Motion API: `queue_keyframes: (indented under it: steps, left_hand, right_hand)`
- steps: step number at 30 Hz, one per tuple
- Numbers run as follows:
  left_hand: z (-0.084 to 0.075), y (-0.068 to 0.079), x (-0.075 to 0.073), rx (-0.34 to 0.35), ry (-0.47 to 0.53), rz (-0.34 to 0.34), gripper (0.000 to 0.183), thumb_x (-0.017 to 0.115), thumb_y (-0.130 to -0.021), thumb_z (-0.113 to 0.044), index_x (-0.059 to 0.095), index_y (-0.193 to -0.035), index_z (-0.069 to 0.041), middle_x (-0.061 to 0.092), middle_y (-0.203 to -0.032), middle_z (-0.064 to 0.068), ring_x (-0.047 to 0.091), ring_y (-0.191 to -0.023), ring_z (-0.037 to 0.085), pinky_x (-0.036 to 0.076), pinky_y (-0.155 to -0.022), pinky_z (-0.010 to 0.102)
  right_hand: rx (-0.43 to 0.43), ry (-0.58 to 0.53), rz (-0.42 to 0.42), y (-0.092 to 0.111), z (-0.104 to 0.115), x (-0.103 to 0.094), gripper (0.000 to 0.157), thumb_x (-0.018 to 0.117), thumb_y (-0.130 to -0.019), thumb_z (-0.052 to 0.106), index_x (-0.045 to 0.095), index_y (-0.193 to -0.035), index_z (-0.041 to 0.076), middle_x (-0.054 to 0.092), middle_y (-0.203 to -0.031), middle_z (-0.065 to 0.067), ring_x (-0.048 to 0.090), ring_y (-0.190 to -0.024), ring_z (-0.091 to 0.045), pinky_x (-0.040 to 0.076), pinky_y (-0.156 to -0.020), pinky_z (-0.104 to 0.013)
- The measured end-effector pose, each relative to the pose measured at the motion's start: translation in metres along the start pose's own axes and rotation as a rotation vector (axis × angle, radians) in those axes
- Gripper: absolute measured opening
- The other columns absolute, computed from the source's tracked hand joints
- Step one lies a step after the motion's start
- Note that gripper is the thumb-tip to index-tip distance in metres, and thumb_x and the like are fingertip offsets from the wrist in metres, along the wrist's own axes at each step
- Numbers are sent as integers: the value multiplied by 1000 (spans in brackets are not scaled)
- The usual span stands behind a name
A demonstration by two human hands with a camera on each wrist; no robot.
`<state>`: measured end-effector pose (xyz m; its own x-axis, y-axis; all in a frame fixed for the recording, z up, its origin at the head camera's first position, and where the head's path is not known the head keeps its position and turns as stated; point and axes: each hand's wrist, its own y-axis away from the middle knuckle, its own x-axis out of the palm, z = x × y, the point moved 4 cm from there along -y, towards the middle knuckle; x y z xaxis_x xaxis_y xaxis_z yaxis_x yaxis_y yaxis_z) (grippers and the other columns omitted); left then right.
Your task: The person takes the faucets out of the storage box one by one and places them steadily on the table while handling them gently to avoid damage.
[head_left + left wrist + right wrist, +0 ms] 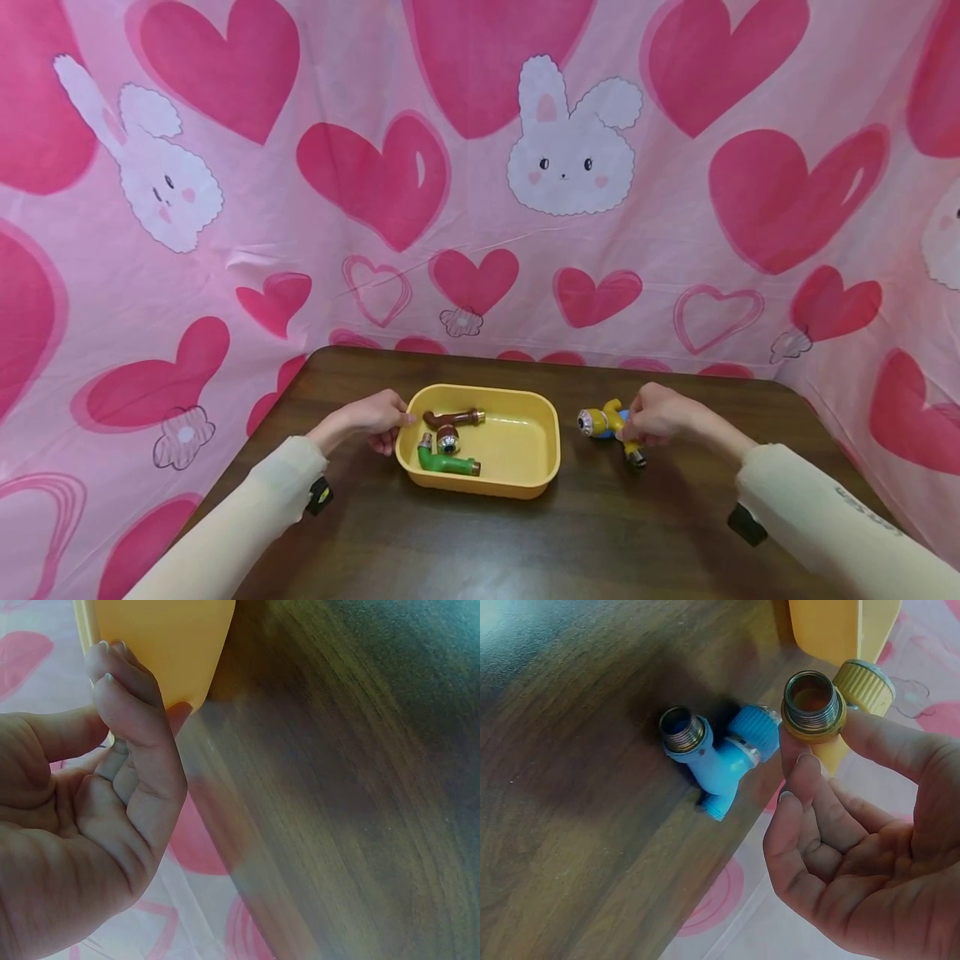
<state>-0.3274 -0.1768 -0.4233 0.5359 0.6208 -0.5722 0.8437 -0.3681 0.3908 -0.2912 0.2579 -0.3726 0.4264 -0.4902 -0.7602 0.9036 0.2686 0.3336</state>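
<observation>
My left hand (377,417) pinches the left rim of a yellow plastic tray (517,433), thumb on one side of the wall and fingers on the other. Inside its left half lie a brown tap (453,418) and a green tap (448,463). To the right of the tray, my right hand (662,414) holds a yellow tap (864,688) between thumb and fingertips, its threaded metal inlet facing the right wrist camera. A blue tap (726,766) lies on the table beneath it, mostly covered by the hand and yellow tap in the head view.
The dark wooden table (480,542) has rounded back corners. Behind it and on both sides hangs a pink cloth (480,208) printed with hearts and rabbits.
</observation>
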Motion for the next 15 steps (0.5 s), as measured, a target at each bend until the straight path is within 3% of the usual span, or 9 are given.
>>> queue_keyframes:
  steps: [8,15]
  left_hand:
    - [1,0,1,-14,12,-2,26,54,-110,-9,69,-94,5,59,-58,7,57,-45,13,52,-46,25]
    - [1,0,0,-7,10,-6,26,54,-110,-9,69,-95,5,59,-58,7,57,-45,12,52,-46,24]
  right_hand:
    - [19,2,-14,1,-9,3,28,83,-87,17,69,-66,4,61,-58,-2,54,-52,-11,53,-52,-28]
    - [19,-16,-18,3,-16,3,30,83,-88,16,67,-64,5,59,-56,0,52,-50,-10,45,-49,-23]
